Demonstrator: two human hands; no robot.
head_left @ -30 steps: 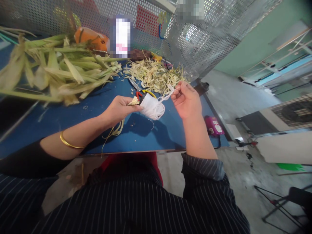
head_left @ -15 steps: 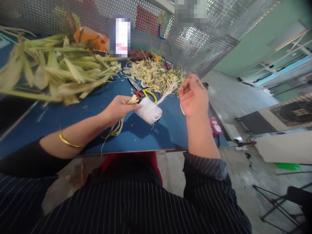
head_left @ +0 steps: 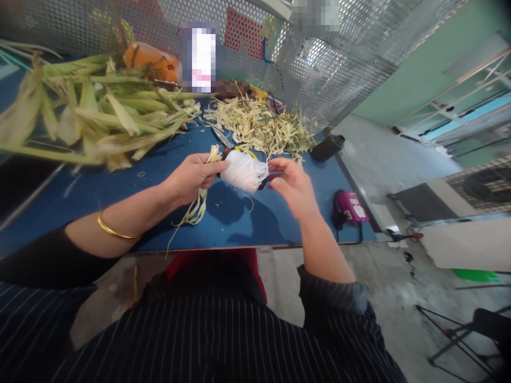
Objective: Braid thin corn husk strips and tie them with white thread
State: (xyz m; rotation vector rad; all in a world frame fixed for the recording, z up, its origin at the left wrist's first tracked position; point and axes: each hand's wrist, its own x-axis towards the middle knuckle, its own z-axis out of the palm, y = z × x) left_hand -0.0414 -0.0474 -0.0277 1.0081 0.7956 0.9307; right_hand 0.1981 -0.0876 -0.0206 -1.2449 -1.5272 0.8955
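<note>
My left hand (head_left: 196, 174) is closed round a bundle of pale corn husk strips (head_left: 214, 154) and the near end of a roll of white string (head_left: 244, 171). Long strip ends (head_left: 195, 210) hang below that hand to the table. At the roll's other end is my right hand (head_left: 293, 185), thumb and fingers apart; whether they touch the string, I cannot tell. A short loose thread dangles under the roll. Just behind it lie scissors (head_left: 222, 136) with yellow on the handle, partly hidden by the roll.
Long green husks (head_left: 99, 111) are heaped at the left of the blue table (head_left: 255, 223). A pile of shredded husk (head_left: 263, 125) lies at the back. At the right are a black container (head_left: 328, 148) and a purple box-like object (head_left: 350, 206). A perforated metal screen (head_left: 247, 32) stands behind.
My right hand has come down and left, from above the table's right side to the roll's end. The string stretched towards it has drawn in. My left hand keeps its hold.
</note>
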